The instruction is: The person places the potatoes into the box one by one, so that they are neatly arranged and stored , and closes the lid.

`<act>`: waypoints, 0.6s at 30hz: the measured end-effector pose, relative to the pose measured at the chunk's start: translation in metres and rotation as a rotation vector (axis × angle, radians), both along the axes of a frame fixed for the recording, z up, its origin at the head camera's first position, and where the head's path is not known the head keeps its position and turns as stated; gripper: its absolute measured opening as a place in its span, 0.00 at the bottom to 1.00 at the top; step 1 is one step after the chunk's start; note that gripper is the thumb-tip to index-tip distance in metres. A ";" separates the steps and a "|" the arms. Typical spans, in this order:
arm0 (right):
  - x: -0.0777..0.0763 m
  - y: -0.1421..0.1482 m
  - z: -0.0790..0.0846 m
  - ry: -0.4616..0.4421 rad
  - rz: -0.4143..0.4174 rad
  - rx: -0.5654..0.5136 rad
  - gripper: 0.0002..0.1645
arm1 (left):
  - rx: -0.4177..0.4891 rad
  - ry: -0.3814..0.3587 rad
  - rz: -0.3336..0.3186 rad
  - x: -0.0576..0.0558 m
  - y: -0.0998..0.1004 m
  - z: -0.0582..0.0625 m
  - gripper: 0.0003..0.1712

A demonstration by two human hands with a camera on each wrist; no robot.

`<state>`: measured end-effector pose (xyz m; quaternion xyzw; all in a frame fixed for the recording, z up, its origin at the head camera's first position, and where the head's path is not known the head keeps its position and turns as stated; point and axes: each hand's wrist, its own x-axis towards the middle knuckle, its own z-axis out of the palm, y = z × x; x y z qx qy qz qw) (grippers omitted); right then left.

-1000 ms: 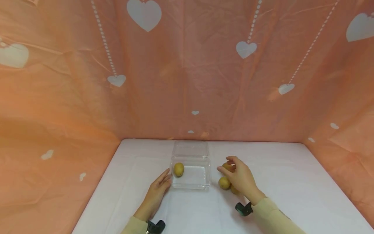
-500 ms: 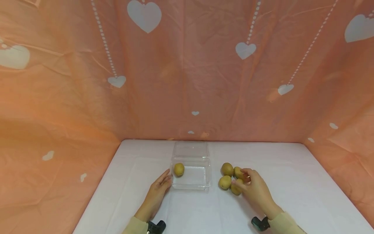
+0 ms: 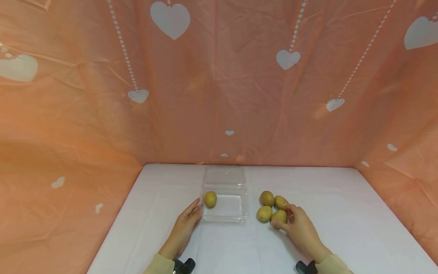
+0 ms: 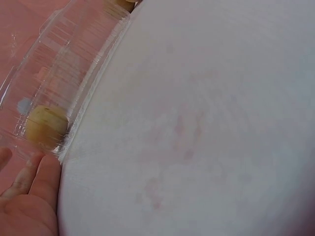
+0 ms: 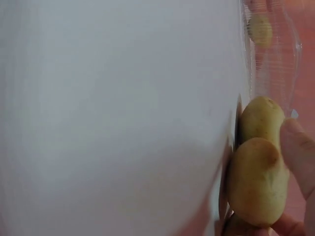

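A clear plastic clamshell box point(image 3: 226, 219) lies with its lid point(image 3: 224, 174) folded back. One yellow potato point(image 3: 210, 199) sits in its left end. My left hand point(image 3: 183, 226) rests beside the left wall, straight fingertips touching or almost touching it. To the right of the box several potatoes lie in a close cluster on the table. My right hand point(image 3: 301, 230) has its thumb and fingers around the nearest potato point(image 3: 279, 217), gripping it from the right. Beside that one lies another potato point(image 3: 264, 214); behind are a darker potato point(image 3: 267, 198) and a partly covered potato point(image 3: 281, 202).
A white cloth covers the table point(image 3: 232, 247). Orange sheeting point(image 3: 219, 95) with white hearts walls off the back and both sides. Dark wrist cameras, the left one point(image 3: 184, 265) and the right one point(image 3: 306, 267), sit on my wrists.
My right hand has moved right and toward me, from above the back of the cluster to the nearest potato, and its fingers have closed around it. My left hand and the box stay put.
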<state>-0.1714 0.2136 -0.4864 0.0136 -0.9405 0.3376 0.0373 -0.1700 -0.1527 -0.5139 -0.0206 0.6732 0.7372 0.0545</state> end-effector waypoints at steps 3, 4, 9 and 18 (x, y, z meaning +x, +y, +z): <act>0.000 -0.001 -0.002 0.001 -0.004 0.000 0.45 | -0.005 0.005 -0.003 0.001 0.000 0.001 0.34; 0.001 -0.002 -0.002 -0.002 -0.004 -0.003 0.45 | -0.005 0.005 -0.004 0.001 0.000 0.001 0.34; 0.002 -0.002 -0.003 -0.021 -0.003 -0.015 0.45 | 0.010 0.003 -0.002 0.000 0.000 -0.001 0.35; 0.002 -0.003 -0.006 0.002 0.032 0.002 0.45 | -0.013 0.000 0.001 0.000 0.001 0.000 0.33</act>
